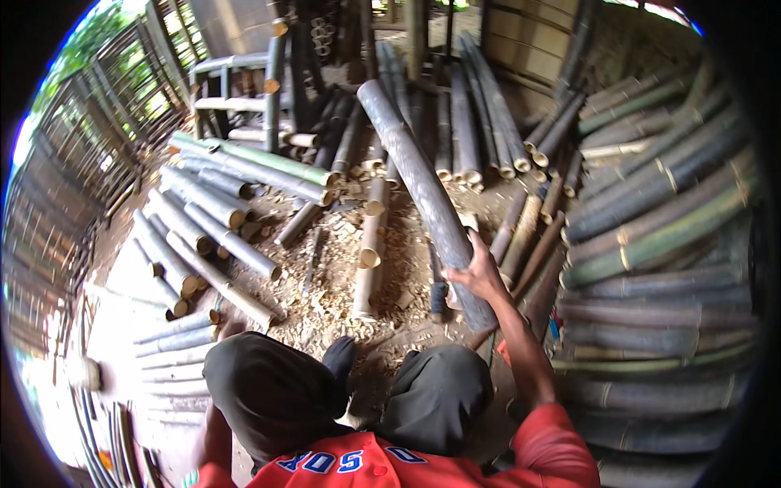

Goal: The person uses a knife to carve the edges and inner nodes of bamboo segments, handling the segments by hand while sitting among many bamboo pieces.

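Head view: bamboo pole (pixel 425 191) in right hand (pixel 482 275), left hand (pixel 232 328) apart.

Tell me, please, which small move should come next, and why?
Perhaps bring the left hand to the bamboo pole to steady it: the right hand alone holds it, near its closer end, while the left hand is partly hidden beside the left knee.

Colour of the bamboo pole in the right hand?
The bamboo pole is mottled grey, clearest in the head view.
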Action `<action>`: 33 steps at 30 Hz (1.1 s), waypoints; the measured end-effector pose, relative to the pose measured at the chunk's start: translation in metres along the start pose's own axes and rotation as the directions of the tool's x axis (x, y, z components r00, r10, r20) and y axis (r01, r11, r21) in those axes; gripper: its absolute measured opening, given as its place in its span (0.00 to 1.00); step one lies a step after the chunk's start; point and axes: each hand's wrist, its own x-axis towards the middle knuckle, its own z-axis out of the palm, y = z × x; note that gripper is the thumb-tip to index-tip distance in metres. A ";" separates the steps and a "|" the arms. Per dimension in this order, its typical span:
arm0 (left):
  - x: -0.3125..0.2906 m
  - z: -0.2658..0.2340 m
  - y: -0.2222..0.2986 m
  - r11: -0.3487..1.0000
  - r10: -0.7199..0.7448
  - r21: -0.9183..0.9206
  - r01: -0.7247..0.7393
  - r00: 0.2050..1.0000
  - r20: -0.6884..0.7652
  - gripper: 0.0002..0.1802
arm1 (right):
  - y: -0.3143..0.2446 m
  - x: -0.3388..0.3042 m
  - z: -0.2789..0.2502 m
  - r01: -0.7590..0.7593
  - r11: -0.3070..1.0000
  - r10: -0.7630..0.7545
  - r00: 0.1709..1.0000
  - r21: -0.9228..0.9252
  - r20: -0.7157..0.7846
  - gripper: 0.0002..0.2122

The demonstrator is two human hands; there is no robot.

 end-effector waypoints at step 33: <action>0.116 0.071 0.073 0.898 -0.337 -0.116 0.424 0.833 0.440 0.53 | 0.145 -0.072 -0.019 -0.828 0.420 0.385 0.533 -0.371 -0.753 0.31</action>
